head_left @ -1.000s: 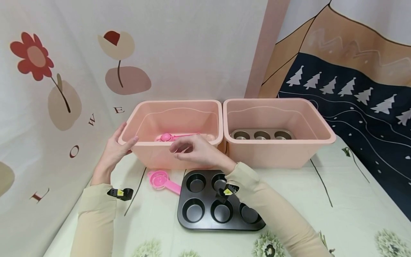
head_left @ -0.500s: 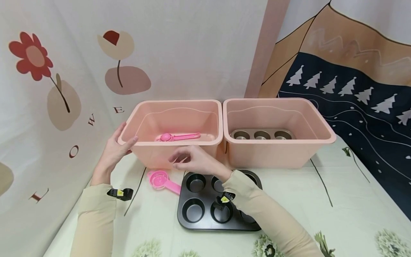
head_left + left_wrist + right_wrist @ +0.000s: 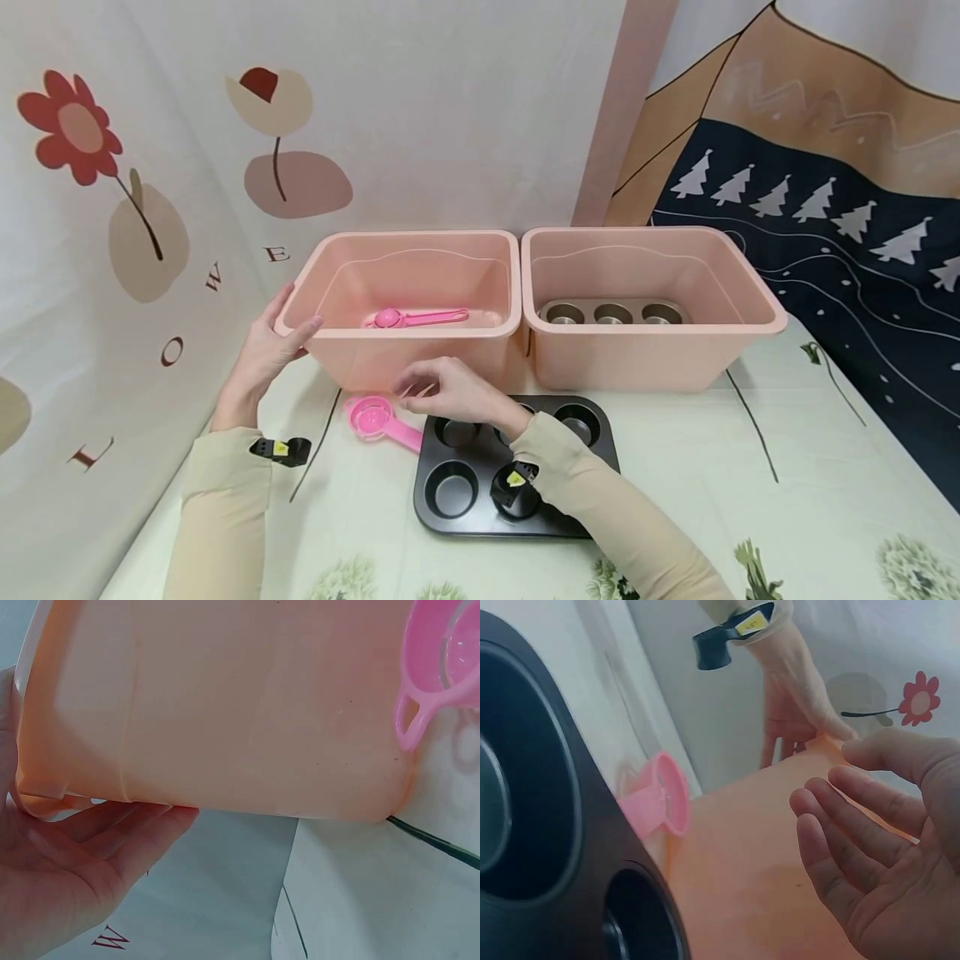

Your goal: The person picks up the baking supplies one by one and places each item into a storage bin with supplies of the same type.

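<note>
My left hand (image 3: pixel 262 358) grips the left pink bin (image 3: pixel 360 362) at its near left corner, thumb over the rim and fingers against the outside wall. In front of that bin, my right hand (image 3: pixel 461 390) hovers with loosely bent fingers and holds nothing; the right wrist view shows its bare palm. Below it, a black muffin tin (image 3: pixel 480 525) lies on the table, partly covered by the right forearm. A pink egg separator (image 3: pixel 372 418) rests beside the tin, its handle reaching the tin's left edge. Inside the left bin lies a pink measuring spoon (image 3: pixel 390 318).
A second pink bin (image 3: pixel 615 358) stands right beside the first, with a brownish muffin tin (image 3: pixel 588 317) inside. Behind both hangs a printed curtain (image 3: pixel 450 125). The table is covered by a pale floral cloth (image 3: pixel 825 467).
My right hand has drawn back from the left bin's rim, down toward the black muffin tin, uncovering the measuring spoon's handle. My left hand keeps its grip on the bin.
</note>
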The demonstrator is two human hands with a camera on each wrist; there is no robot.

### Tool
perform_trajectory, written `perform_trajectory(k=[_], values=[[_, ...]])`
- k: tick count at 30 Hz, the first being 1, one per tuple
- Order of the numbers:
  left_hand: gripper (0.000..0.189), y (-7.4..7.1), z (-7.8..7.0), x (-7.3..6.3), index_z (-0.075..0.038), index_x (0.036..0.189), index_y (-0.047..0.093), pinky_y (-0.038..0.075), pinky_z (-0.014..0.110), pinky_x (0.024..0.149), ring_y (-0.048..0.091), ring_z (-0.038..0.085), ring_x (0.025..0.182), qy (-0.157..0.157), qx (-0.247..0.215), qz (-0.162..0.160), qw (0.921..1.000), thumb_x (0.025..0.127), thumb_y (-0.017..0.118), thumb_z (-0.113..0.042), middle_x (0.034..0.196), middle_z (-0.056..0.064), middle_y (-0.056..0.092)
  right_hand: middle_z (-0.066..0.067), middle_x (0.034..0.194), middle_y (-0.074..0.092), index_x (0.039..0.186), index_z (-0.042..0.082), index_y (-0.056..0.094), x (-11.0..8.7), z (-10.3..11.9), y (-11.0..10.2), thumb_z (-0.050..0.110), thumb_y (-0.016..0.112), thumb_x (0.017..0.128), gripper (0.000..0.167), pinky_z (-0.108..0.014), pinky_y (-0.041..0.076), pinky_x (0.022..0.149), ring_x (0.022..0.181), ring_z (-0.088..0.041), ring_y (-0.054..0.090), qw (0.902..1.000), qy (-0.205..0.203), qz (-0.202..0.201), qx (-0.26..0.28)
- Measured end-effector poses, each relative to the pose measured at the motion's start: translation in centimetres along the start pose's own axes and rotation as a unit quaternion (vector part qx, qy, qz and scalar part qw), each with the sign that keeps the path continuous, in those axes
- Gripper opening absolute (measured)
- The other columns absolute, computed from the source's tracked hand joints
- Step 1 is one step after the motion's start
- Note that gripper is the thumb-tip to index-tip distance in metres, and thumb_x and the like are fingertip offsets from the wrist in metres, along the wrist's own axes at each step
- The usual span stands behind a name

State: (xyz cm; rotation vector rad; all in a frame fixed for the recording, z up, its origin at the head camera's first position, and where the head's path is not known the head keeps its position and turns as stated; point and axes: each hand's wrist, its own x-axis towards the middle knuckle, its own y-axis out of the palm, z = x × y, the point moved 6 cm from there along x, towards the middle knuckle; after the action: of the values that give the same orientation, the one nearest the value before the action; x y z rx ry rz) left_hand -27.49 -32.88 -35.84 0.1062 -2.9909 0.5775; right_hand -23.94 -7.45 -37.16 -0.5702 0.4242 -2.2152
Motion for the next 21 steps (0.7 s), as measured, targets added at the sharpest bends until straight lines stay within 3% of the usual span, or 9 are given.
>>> perform_trajectory(k=[9, 21], values=[[0.084, 0.0, 0.1, 0.1, -0.016, 0.157, 0.003, 0.051, 0.015, 0.073, 0.049, 0.004, 0.102, 0.001, -0.015, 0.001, 0.9999, 0.096, 0.061, -0.020, 0.152, 0.029, 0.017, -0.014, 0.098, 0.070, 0.106, -0.006, 0.068, -0.1, -1.6, 1.1, 0.001, 0.068, 0.087, 0.020, -0.020, 0.051, 0.081, 0.084, -0.006, 0.062, 0.9998, 0.020, -0.005, -0.005], [0.083, 0.1, 0.0, 0.1, -0.016, 0.157, 0.004, 0.051, 0.015, 0.072, 0.049, 0.003, 0.101, 0.002, -0.015, -0.001, 0.9999, 0.096, 0.061, -0.020, 0.152, 0.029, 0.018, -0.008, 0.096, 0.070, 0.104, -0.002, 0.069, -0.3, -3.4, 2.1, 0.004, 0.066, 0.085, 0.019, -0.019, 0.051, 0.082, 0.086, -0.005, 0.062, 0.9995, 0.021, -0.024, -0.008]])
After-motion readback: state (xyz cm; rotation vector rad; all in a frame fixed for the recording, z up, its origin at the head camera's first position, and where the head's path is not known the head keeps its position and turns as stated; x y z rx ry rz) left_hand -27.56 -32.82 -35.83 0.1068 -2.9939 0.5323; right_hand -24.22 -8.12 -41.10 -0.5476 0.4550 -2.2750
